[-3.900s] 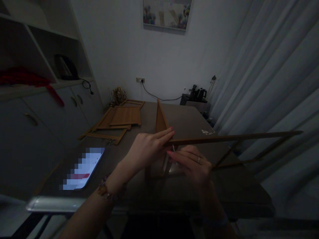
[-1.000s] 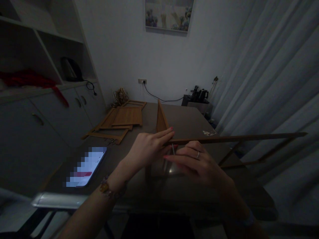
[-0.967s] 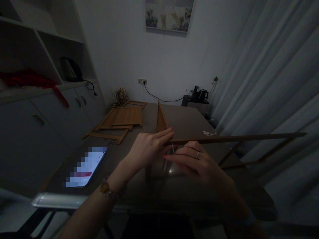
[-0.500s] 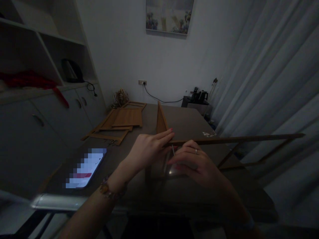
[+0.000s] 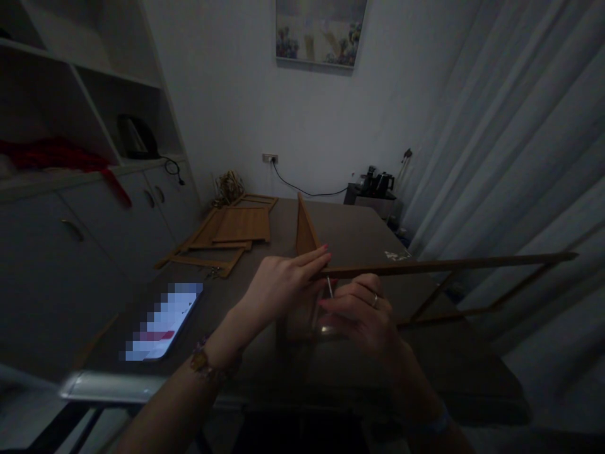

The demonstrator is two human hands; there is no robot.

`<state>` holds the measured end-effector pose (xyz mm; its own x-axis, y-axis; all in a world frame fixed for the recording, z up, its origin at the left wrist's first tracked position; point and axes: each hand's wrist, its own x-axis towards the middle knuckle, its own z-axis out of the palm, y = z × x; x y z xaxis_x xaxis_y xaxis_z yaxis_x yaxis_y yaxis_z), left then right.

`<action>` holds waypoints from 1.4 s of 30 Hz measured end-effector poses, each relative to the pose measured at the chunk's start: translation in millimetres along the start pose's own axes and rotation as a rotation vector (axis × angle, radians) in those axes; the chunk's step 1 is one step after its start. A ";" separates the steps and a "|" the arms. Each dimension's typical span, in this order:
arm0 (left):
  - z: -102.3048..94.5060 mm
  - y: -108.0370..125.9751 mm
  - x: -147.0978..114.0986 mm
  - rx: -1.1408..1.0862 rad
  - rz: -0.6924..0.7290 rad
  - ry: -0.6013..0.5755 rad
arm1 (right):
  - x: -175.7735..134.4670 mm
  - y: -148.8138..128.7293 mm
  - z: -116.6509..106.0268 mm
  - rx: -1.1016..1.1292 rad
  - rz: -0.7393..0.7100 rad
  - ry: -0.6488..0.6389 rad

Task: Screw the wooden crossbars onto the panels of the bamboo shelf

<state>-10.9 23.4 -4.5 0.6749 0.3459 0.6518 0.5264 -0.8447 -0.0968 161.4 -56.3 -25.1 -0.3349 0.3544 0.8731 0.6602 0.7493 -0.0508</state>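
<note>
My left hand [image 5: 286,277] is closed on the near end of a long wooden frame [image 5: 454,263], where it meets an upright wooden panel [image 5: 306,227]. The frame reaches out to the right above the table. Just below this joint, the fingers of my right hand [image 5: 362,309] pinch a thin metal rod [image 5: 329,287]. Its upper end meets the underside of the frame. I cannot tell whether it is a hex key or a long bolt, as my fingers hide its lower part.
Several wooden panels and frames [image 5: 241,224] lie at the table's far left, with small metal hardware [image 5: 213,272] beside them. A lit phone [image 5: 165,325] rests near the left edge. Small pale pieces [image 5: 397,255] lie at the right. A curtain [image 5: 529,157] hangs beside the table.
My right hand has turned slightly and its fingers are curled closer around the metal rod. The left hand and the wooden frame have stayed almost in place.
</note>
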 end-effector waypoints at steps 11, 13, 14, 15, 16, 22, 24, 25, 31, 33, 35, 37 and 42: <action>-0.5 -0.3 -0.6 -0.021 -0.012 -0.040 | -4.4 -11.5 17.4 -0.098 0.038 0.128; -0.3 -0.5 -0.3 -0.028 -0.015 -0.051 | -2.2 -12.3 11.5 -0.212 -0.033 0.066; -0.3 -0.4 -0.3 -0.030 -0.014 -0.053 | -0.1 -12.7 7.2 -0.266 -0.079 0.026; -0.3 -0.3 -0.3 -0.029 -0.013 -0.053 | 2.4 -12.9 2.3 -0.311 -0.120 -0.017; -0.3 -0.1 -0.4 -0.027 -0.013 -0.049 | 5.2 -13.1 -3.0 -0.343 -0.152 -0.064; 0.8 -0.2 -1.9 -0.019 -0.010 -0.030 | 17.4 -12.5 -28.6 -0.380 -0.240 -0.289; 0.9 -0.6 -1.8 -0.019 -0.010 -0.033 | 18.7 -11.8 -29.8 -0.369 -0.243 -0.274; 0.9 -0.8 -1.6 -0.018 -0.011 -0.033 | 18.9 -11.5 -28.8 -0.356 -0.237 -0.259; 0.7 -0.8 -0.5 -0.019 -0.013 -0.023 | 12.1 -8.5 -10.8 -0.229 -0.157 -0.133; 0.9 -0.9 -0.6 -0.016 -0.009 -0.024 | 7.5 -7.3 -4.2 -0.168 -0.107 -0.073; 1.3 -1.3 -0.7 -0.020 -0.004 -0.023 | 3.6 -6.7 1.6 -0.111 -0.049 -0.022; 1.7 -1.9 -1.0 -0.024 0.004 -0.023 | 1.0 -7.1 6.8 -0.050 0.016 0.017; 1.1 -3.1 -1.3 -0.043 0.014 -0.029 | -3.1 -11.6 17.4 0.058 0.122 0.072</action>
<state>-12.9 26.0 -5.9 0.6968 0.3451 0.6287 0.4945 -0.8661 -0.0726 143.1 -56.3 -35.7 -0.2041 0.4056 0.8910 0.6522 0.7351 -0.1852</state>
